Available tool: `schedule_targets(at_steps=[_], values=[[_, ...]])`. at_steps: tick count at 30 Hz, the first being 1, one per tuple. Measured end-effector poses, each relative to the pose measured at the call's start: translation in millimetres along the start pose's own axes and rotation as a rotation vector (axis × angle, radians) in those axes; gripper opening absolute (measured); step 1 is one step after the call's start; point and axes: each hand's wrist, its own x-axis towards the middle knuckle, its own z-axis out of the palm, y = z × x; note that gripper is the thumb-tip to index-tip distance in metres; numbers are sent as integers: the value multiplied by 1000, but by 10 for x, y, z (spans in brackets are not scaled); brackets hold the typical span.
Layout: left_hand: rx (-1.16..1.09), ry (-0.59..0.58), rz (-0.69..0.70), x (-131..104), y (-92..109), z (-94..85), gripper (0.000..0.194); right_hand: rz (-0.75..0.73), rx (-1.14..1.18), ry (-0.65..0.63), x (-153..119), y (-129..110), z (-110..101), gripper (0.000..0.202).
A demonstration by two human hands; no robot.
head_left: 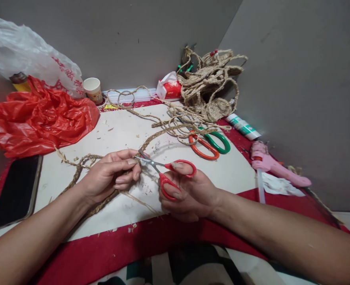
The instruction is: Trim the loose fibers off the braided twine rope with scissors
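My left hand [115, 170] pinches a braided straw rope [154, 136] near the middle of the white board. Part of the rope runs under my left wrist, and another part curves away toward the back right. In my right hand [189, 194] are small red-handled scissors [179, 170], with fingers through both loops. Their blades are parted around the rope, or something thin on it, right at my left fingertips; exactly what lies between them is too small to tell. Loose straw strands [139, 201] stick out below my left hand.
Larger scissors with orange and green handles [206, 146] lie behind my right hand. Coiled straw braid [210, 83] is heaped at the back right. A pink glue gun [269, 164] lies right; a phone [16, 190] and red plastic bag [41, 118] lie left. A paper cup [92, 90] stands behind.
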Motion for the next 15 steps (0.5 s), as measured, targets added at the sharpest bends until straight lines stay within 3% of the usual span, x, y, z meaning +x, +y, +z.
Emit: schedule_targets(at_steps=[7,15], values=[[41,39,42,8,1,18,1,-19,-5,-6,10,10,-8,49],[103,97,43,19,14,21,10,-109,-69,181,-1,21,84,43]])
